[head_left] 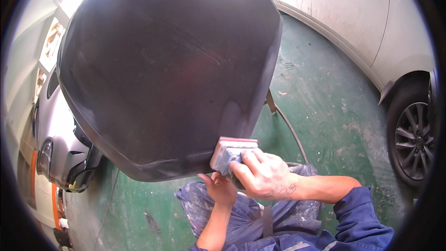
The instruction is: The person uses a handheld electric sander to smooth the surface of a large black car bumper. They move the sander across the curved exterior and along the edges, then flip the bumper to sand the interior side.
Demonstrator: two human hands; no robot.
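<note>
A large matte dark-grey car hood (162,74) fills the middle of the view, raised above the floor. At its near right corner my right hand (262,174) is closed around a sanding block (223,155), a rectangular tool with a blue-grey body and a pale, red-edged pad. The pad rests against the hood's edge. Just left of it, my left hand (219,189) is at the hood's lower rim, thumb stretched away from the fingers. Its fingertips are partly hidden near the tool, so whether they touch the rim cannot be told.
A white car (339,14) with a dark wheel (413,135) stands on the right. A silver car (60,135) is at the left. A hose (293,132) and a stand leg (270,101) show beside the hood, over the green floor (320,88).
</note>
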